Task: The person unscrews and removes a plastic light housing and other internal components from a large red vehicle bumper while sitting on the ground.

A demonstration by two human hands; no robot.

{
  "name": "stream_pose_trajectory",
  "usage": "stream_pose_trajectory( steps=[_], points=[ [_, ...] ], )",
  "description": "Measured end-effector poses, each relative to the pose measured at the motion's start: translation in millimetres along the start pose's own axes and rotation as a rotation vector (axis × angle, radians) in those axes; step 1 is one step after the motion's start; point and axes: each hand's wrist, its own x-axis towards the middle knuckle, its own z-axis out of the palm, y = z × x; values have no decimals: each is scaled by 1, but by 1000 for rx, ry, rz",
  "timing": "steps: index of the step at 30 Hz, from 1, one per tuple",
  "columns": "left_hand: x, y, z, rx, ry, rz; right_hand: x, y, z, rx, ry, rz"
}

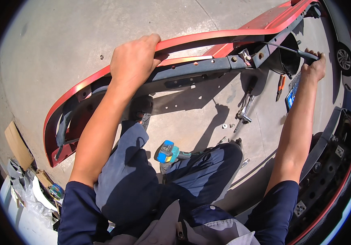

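My left hand (136,59) is wrapped over the upper edge of a red car bumper (220,36), its fingertips hidden behind that edge. A dark support bar (192,68) with several holes runs along the bumper's inner side. My right hand (315,68) grips a long thin screwdriver (307,54) by its dark handle. The screwdriver's shaft points left toward the bumper's inside, above a metal bracket (245,57) on the bar. Whether its tip touches the bumper, I cannot tell. A round black housing (286,57) sits below the shaft.
A teal and blue cordless power tool (168,152) stands between my legs. On the concrete lie a ratchet-like metal tool (245,112), orange-handled pliers (280,86) and small nuts (225,126). Car parts (326,171) fill the right; cardboard (19,145) and plastic wrap (32,194) lie left.
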Motion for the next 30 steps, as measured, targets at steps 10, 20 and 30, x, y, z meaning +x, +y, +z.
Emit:
stream_pose_trajectory(
  steps=[10,20,30],
  points=[
    [0,1,-7,-6,3,3,56,-11,24,311,-259,149],
    [-1,0,-5,9,-8,-38,12,2,35,292,-233,150],
    [1,0,-5,5,-4,-26,13,13,27,307,-185,137]
  ],
)
